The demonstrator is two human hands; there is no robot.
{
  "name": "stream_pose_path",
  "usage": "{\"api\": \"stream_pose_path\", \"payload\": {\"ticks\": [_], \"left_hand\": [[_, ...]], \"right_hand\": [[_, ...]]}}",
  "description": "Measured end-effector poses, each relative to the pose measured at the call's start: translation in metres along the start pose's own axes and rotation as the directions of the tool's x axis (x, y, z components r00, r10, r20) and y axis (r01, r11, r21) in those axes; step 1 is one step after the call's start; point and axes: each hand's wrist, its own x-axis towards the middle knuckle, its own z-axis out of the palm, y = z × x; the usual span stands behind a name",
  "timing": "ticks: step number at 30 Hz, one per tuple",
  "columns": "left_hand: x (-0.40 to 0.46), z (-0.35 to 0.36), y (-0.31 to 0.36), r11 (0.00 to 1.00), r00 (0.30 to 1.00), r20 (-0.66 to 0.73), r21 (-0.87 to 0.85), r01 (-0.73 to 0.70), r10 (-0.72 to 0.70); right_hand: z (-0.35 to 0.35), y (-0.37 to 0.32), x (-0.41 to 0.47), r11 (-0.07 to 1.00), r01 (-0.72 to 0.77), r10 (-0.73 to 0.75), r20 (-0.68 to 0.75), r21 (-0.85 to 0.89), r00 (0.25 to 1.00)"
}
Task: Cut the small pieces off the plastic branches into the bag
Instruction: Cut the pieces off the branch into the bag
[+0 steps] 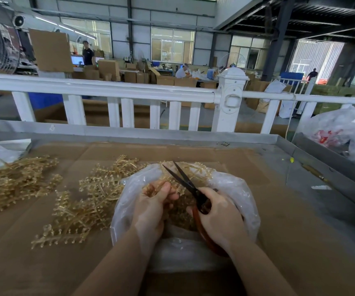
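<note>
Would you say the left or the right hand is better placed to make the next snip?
Right hand: it grips the scissors, blades open over the bag. The left hand only holds the branch.

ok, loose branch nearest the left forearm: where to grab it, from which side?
Judgement: pinch the bare stem end of the loose branch near the bag, coming from above. It lies flat on the cardboard, and the side twigs look too thin to hold it steady.

Branches (pixel 82 201) lie left of the bag (pixel 238 189), seemingly touching it.
</note>
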Motion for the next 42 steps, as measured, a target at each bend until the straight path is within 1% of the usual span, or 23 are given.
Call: {"api": "stream_pose_path", "payload": {"ticks": [6, 12, 17, 21, 24, 27, 32, 39, 42], "left_hand": [[-0.002, 0.002, -0.004, 0.999, 0.999, 0.004, 0.014, -0.048, 0.048], [-0.006, -0.001, -0.003, 1.0, 0.996, 0.085, -0.023, -0.006, 0.008], [-0.004, 0.003, -0.007, 0.997, 0.997, 0.003, 0.017, -0.08, 0.08], [0.001, 0.002, -0.007, 0.997, 0.995, -0.082, -0.047, -0.059, 0.055], [0.002, 0.0, -0.007, 0.995, 0.996, -0.055, -0.056, -0.077, 0.074], [0.0, -0.001, -0.006, 0.991, 0.995, -0.033, -0.088, -0.096, 0.093], [0.001, -0.001, -0.007, 0.992, 0.993, -0.105, -0.112, -0.066, 0.054], [0.002, -0.004, -0.008, 0.992, 0.998, -0.035, -0.105, -0.065, 0.061], [0.003, -0.004, -0.009, 0.994, 0.997, -0.035, -0.086, -0.069, 0.066]], "right_hand": [[0.002, 0.002, -0.005, 0.999, 0.011, -0.009, -0.044, 0.043, 0.999], [0.003, 0.002, -0.006, 0.999, 0.015, -0.011, -0.074, 0.049, 0.997], [0.002, 0.002, -0.01, 0.998, 0.03, -0.024, -0.094, 0.062, 0.995], [0.001, 0.002, -0.013, 0.998, 0.064, -0.064, -0.074, -0.005, 0.995], [0.004, 0.002, -0.014, 0.992, 0.088, -0.092, -0.047, -0.089, 0.995], [0.005, 0.003, -0.014, 0.989, 0.094, -0.098, -0.029, -0.117, 0.995], [0.008, 0.006, -0.014, 0.983, 0.112, -0.11, 0.019, -0.143, 0.994], [0.008, 0.004, -0.016, 0.983, 0.106, -0.108, -0.007, -0.15, 0.994], [0.008, 0.004, -0.016, 0.984, 0.107, -0.111, -0.016, -0.141, 0.994]]}}
